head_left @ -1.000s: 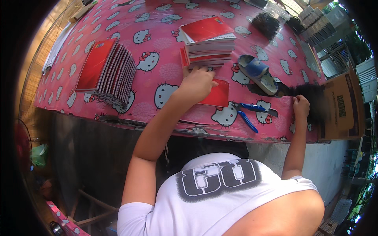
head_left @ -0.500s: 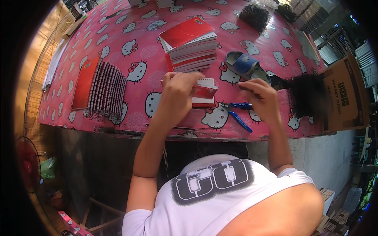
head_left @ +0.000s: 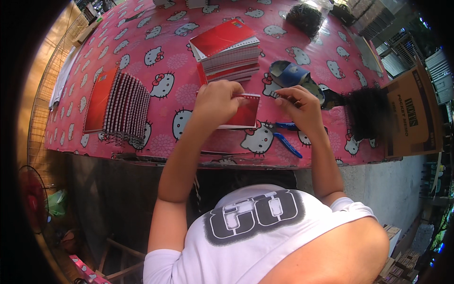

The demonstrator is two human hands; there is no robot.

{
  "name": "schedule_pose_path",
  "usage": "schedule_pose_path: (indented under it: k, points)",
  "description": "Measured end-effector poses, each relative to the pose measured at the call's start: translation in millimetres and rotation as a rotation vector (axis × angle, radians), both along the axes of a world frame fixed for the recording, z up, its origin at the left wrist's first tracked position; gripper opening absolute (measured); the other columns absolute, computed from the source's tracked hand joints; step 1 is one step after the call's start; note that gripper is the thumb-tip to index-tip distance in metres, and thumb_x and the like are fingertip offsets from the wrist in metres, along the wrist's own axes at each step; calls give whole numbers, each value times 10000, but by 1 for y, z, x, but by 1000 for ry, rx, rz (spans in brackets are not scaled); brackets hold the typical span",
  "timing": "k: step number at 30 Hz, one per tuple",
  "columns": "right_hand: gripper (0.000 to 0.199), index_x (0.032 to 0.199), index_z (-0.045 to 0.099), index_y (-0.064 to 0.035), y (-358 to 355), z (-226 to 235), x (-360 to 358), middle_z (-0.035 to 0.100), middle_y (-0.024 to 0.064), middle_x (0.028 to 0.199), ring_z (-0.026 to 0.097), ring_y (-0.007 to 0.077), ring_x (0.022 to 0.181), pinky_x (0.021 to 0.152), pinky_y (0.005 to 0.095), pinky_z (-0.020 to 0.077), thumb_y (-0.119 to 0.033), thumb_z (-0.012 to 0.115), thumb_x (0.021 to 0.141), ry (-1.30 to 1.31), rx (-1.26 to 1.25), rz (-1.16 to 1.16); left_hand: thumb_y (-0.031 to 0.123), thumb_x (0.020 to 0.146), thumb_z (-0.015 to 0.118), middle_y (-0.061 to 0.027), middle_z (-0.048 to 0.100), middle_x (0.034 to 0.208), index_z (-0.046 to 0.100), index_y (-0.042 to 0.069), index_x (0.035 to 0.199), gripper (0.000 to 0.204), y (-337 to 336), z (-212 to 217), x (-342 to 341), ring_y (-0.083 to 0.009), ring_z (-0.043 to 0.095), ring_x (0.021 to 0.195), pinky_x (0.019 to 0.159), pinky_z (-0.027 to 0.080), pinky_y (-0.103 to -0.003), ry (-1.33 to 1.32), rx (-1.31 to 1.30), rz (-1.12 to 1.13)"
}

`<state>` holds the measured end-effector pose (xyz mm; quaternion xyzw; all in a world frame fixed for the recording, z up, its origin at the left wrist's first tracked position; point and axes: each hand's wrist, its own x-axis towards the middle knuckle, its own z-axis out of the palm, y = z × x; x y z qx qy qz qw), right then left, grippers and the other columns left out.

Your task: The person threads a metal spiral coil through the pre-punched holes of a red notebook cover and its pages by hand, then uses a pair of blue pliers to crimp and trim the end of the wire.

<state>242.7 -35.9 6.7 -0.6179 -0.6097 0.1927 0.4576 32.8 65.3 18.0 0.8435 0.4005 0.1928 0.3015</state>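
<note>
A small red notebook (head_left: 247, 113) lies in front of me with its cover up and a row of punched holes along its far edge. My left hand (head_left: 220, 102) is closed over its left part, thumb and fingers pinching the holed edge. Just right of the notebook, my right hand (head_left: 301, 108) hovers with its fingers pinched together. Something thin and dark seems to show at those fingertips, too small to make out. Blue-handled pliers (head_left: 287, 144) lie below my right hand, jaws toward the notebook.
Beyond my left hand stands a stack of unbound red notebooks (head_left: 227, 52). Spiral-bound notebooks (head_left: 118, 106) stand in a row at left. A blue clog-like shoe (head_left: 291, 75), black wire coils (head_left: 364, 113) and a cardboard box (head_left: 414, 113) are at right; another coil heap (head_left: 304, 20) lies farther back.
The notebook's raised pages and cover have come down flat under my left hand. My right hand has moved left, closer to the notebook's holed edge.
</note>
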Motion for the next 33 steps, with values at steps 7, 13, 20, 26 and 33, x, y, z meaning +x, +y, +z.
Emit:
schedule_pose_path:
  k: [7,13,20,26,33]
  points:
    - [201,960,714,-27,3,-20,7,632,42,809,552,108,665,617,252,443,-106,757,779,10,28,-76,188,781,716,-133,683,859,677,49,920,201,14,-31,13,-317,650,851,762,483,-387,143,88,26]
    - [208,999,712,-32,3,-22,10,643,22,851,573,78,716,621,224,438,-114,741,809,-17,70,-79,118,787,704,-101,666,879,665,53,901,137,11,-36,7,-294,640,845,768,454,-394,-81,349,61]
    - [250,1058,707,-32,-4,-18,13,633,-4,824,562,68,715,660,219,454,-42,722,809,200,-175,246,79,757,738,-25,664,945,700,100,917,166,-33,-11,-9,-215,617,890,858,394,-369,-238,506,-60]
    - [674,1410,464,-60,-12,-3,4,644,4,772,567,48,731,676,232,468,30,705,786,240,-381,408,167,750,768,1,678,1059,737,206,1066,320,-34,-22,-3,-198,582,990,947,342,-421,-131,670,111]
    - [819,1504,253,-117,-15,13,-30,677,89,766,606,110,687,675,257,491,-39,678,809,222,-623,371,238,749,777,26,685,994,738,219,1084,338,-32,-32,-1,-174,570,983,936,317,-455,-190,514,184]
